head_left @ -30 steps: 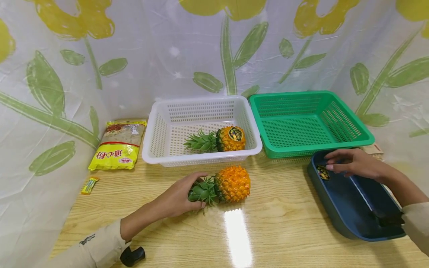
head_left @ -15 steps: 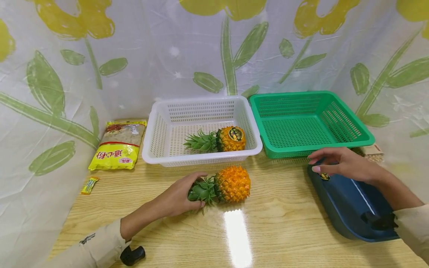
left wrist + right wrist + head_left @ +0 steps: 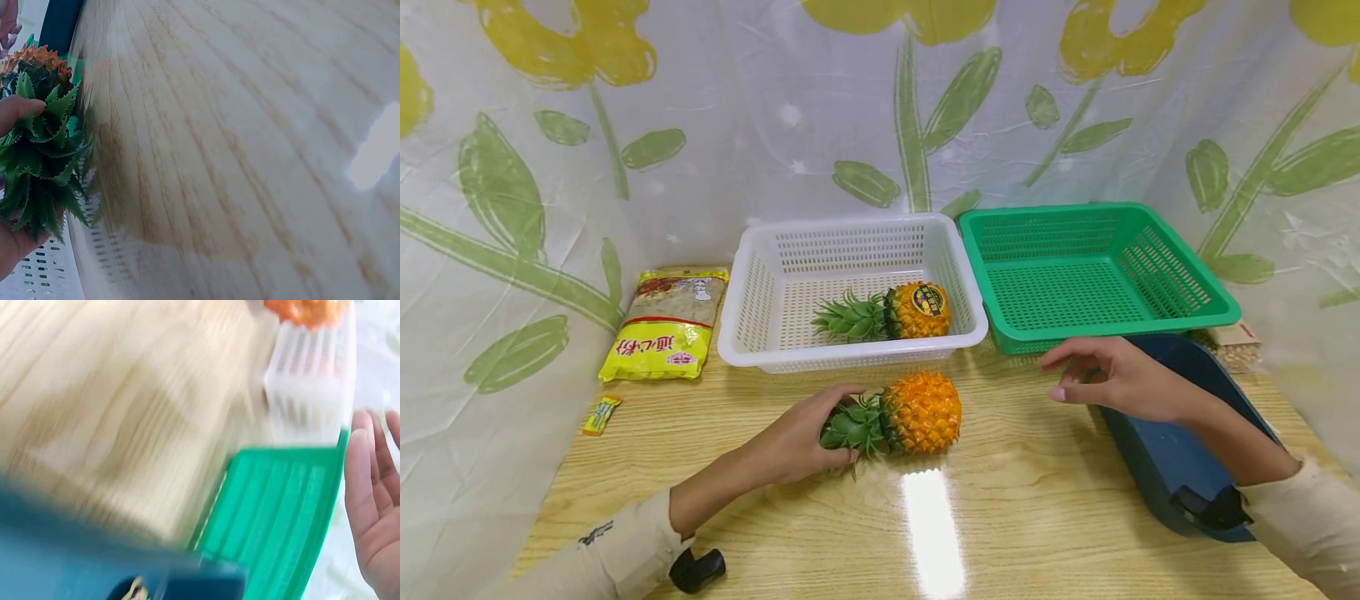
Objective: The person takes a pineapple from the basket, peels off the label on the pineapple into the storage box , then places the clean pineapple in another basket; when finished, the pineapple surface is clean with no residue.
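Head view: left hand (image 3: 801,442) curls its fingers round the leafy crown of a pineapple (image 3: 917,412) lying on the wooden table (image 3: 1022,500), just before the white basket (image 3: 752,275), which holds a second pineapple (image 3: 913,310). Right hand (image 3: 1112,385), fingers loosely spread and holding nothing, hovers between green basket (image 3: 1150,221) and blue tray (image 3: 1157,475). A noodle packet (image 3: 666,323) lies far left.

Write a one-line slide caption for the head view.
Left hand grips the leafy crown of a pineapple on the wooden table; right hand hovers beside the blue tray.

R hand (image 3: 1120,385) left blue tray (image 3: 1157,467), moved leftward.
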The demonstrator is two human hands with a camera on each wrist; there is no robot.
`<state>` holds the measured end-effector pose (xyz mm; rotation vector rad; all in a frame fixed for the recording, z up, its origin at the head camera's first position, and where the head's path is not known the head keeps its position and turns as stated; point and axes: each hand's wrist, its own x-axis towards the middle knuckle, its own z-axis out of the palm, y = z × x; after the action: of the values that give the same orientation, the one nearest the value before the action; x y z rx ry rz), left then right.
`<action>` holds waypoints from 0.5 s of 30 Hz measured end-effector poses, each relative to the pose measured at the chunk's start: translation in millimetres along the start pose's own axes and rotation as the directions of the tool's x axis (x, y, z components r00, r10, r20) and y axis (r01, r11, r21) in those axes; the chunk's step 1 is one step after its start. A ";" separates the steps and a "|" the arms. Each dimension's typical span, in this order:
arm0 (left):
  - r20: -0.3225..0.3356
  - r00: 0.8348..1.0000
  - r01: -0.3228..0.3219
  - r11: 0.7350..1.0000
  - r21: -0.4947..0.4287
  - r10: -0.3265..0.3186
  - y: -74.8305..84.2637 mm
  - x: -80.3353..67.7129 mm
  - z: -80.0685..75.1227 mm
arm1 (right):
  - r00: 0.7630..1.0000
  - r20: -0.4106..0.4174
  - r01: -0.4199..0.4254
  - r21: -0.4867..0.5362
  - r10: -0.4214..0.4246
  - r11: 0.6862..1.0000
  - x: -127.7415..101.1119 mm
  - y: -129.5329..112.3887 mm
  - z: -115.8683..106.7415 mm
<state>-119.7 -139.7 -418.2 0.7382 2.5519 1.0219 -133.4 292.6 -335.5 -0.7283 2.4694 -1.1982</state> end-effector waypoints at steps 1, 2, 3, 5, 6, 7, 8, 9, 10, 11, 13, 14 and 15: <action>0.000 1.000 -0.003 1.000 -0.001 0.003 -0.1 0.1 -0.2 | 1.000 0.003 0.010 0.017 -0.010 1.000 2.2 -2.5 4.0; 0.000 1.000 -0.007 1.000 0.000 0.007 -0.2 0.2 -0.4 | 1.000 0.004 0.018 0.028 -0.018 0.999 4.4 -5.0 8.2; 0.000 1.000 -0.010 1.000 0.000 0.010 -0.2 0.3 -0.7 | 1.000 0.006 0.021 0.037 -0.021 0.999 6.9 -7.9 12.5; 0.000 1.000 -0.014 1.000 0.004 0.014 0.1 0.3 -1.4 | 1.000 0.000 0.018 0.046 -0.018 0.999 12.4 -13.3 21.4; 0.000 1.000 -0.016 1.000 0.005 0.016 0.3 0.3 -1.8 | 1.000 -0.007 0.016 0.044 -0.015 0.999 15.3 -15.5 25.9; 0.000 1.000 -0.017 1.000 0.006 0.017 0.5 0.3 -2.1 | 1.000 -0.015 0.008 0.038 -0.008 0.999 18.1 -17.8 30.3; -0.001 1.000 -0.021 1.000 0.010 0.021 0.5 0.3 -2.3 | 1.000 -0.023 0.003 0.030 -0.003 1.000 20.8 -19.9 34.6; -0.001 1.000 -0.026 1.000 0.012 0.026 0.6 0.5 -2.5 | 1.000 -0.028 -0.006 0.025 0.006 1.000 23.3 -21.7 38.7; 0.000 1.000 -0.030 0.999 0.015 0.030 0.6 0.7 -2.7 | 0.999 -0.036 -0.007 0.017 0.007 1.000 25.5 -22.9 42.9; 0.002 0.999 -0.033 0.999 0.011 0.033 0.6 0.9 -2.8 | 0.999 -0.043 -0.009 0.015 0.010 1.000 27.6 -23.9 47.0; 0.003 0.999 -0.043 0.999 0.013 0.043 0.4 1.3 -2.9 | 0.999 -0.053 -0.008 0.010 0.009 1.000 31.3 -25.0 54.8; 0.004 0.999 -0.047 0.999 0.014 0.047 0.3 1.5 -2.9 | 0.998 -0.056 -0.003 0.008 0.003 1.000 33.1 -25.2 58.4; 0.005 0.999 -0.049 0.999 0.013 0.048 0.2 1.6 -2.9 | 0.998 -0.058 0.002 0.007 -0.002 1.000 35.0 -25.3 62.0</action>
<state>-122.1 -140.2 -416.2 0.8087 2.5504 1.0185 -125.3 220.0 -354.6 -0.7042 2.5103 -1.2447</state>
